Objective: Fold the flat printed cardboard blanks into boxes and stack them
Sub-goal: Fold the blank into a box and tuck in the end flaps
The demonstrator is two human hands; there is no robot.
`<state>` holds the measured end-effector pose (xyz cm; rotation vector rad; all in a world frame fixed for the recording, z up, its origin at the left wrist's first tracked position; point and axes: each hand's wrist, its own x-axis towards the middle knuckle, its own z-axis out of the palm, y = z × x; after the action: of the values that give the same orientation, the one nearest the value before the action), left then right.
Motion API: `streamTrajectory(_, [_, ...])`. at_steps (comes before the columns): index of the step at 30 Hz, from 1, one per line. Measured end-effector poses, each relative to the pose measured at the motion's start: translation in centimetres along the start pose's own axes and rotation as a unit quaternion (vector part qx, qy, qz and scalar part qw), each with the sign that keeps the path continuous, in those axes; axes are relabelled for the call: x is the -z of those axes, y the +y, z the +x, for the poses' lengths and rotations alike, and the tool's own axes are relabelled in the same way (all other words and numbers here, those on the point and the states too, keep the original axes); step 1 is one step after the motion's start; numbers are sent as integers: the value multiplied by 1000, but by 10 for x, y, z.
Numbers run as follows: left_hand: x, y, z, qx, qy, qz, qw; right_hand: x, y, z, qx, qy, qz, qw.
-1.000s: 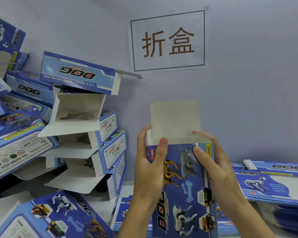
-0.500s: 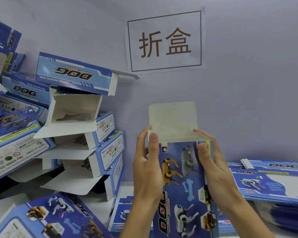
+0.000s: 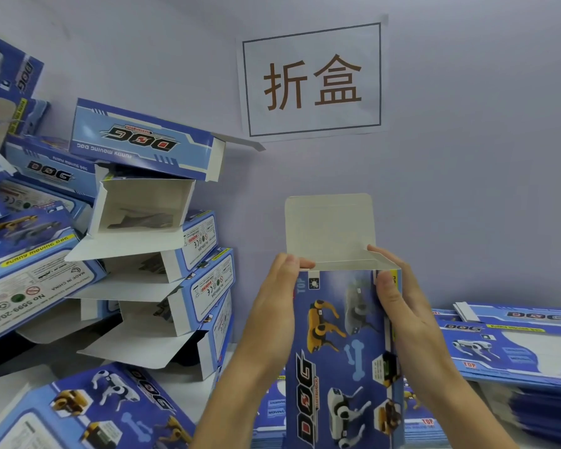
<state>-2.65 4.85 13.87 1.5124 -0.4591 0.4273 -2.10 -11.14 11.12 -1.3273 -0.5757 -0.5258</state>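
Lilac wall behind; left hand [image 3: 272, 306] and right hand [image 3: 402, 306] grip upright box [image 3: 344, 358] sides, top flap raised

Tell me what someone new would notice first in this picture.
The blue dog-print box stands upright at centre, its plain top flap raised, gripped at its upper corners by the left hand and right hand. A leaning stack of folded boxes fills the left; a wall sign hangs above.
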Motion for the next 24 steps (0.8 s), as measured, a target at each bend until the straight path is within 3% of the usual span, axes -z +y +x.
streamTrajectory(5, [-5,-4,-2,-16,48,-5,999,-2,-2,-1,-29,-34,22,999])
streamTrajectory(9, [-18,-9,-7,-14,85,-53,995,-1,-8,0,-40,14,21,999])
streamTrajectory(15, [-15,-7,-7,-27,40,-70,996,-3,-16,7,-52,59,-19,997])
streamTrajectory(20, [-14,-3,-9,0,10,-181,983,-2,-25,15,-62,111,-8,992])
streamTrajectory(24, [-13,-7,-7,18,6,-186,982,-2,-30,9,-79,53,0,995])
